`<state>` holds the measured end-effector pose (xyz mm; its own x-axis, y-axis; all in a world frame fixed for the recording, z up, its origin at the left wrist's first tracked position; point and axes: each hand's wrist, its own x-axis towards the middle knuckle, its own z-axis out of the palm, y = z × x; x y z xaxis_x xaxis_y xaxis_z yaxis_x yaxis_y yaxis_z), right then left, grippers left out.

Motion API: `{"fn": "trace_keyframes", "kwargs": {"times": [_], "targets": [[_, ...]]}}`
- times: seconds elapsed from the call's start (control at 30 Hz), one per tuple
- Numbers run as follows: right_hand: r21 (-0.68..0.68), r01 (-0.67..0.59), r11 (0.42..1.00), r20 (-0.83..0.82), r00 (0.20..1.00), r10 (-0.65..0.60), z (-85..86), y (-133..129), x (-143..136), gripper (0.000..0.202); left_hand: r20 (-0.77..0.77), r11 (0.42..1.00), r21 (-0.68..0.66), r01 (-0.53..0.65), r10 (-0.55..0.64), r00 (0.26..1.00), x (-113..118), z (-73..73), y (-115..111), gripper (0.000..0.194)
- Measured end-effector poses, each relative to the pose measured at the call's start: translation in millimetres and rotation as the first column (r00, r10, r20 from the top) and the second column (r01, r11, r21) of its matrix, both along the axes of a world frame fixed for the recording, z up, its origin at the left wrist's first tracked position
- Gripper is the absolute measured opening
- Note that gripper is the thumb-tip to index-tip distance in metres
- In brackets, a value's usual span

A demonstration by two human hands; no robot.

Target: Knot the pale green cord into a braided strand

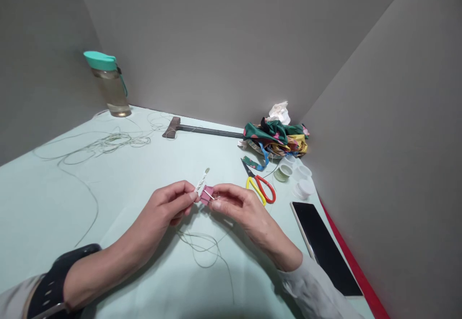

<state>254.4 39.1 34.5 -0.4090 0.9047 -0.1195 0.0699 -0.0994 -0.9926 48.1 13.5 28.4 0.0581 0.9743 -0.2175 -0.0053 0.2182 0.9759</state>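
My left hand (171,203) is closed in a pinch on a short white braided cord (201,180), whose tip sticks up past the fingers. Just to its right, my right hand (236,203) is closed on a pink binder clip (206,195) with silvery wire handles. The clip's jaw end meets the lower part of the braid and my left fingertips; whether it bites the cord I cannot tell. Below the hands, loose loops of thin green thread (202,249) lie on the pale tabletop, the thread's upper end hidden under my fingers.
More tangled thread (111,141) spreads at the left, near a teal-lidded water bottle (111,88). A hammer-like tool (209,130) lies at the back beside bunched patterned cloth (276,136). Scissors (260,184), small spools (283,172) and a phone (325,247) are on the right. Grey panels surround the table.
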Motion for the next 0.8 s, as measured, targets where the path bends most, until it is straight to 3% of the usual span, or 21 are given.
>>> {"fn": "trace_keyframes", "kwargs": {"times": [0.37, 0.8], "targets": [[0.141, -0.036, 0.989, 0.115, 0.993, 0.02, -7.0, -4.1, -4.5, 0.019, -0.22, 0.993, 0.098, 0.068, -0.045, 0.975, 0.5, 4.3, -1.3, 0.036], [0.275, -0.035, 0.961, 0.16, 0.987, -0.01, -8.1, -6.9, -0.1, 0.027, -0.412, 0.973, 0.163, 0.165, -0.085, 0.907, -1.2, 0.3, 0.6, 0.035]]}}
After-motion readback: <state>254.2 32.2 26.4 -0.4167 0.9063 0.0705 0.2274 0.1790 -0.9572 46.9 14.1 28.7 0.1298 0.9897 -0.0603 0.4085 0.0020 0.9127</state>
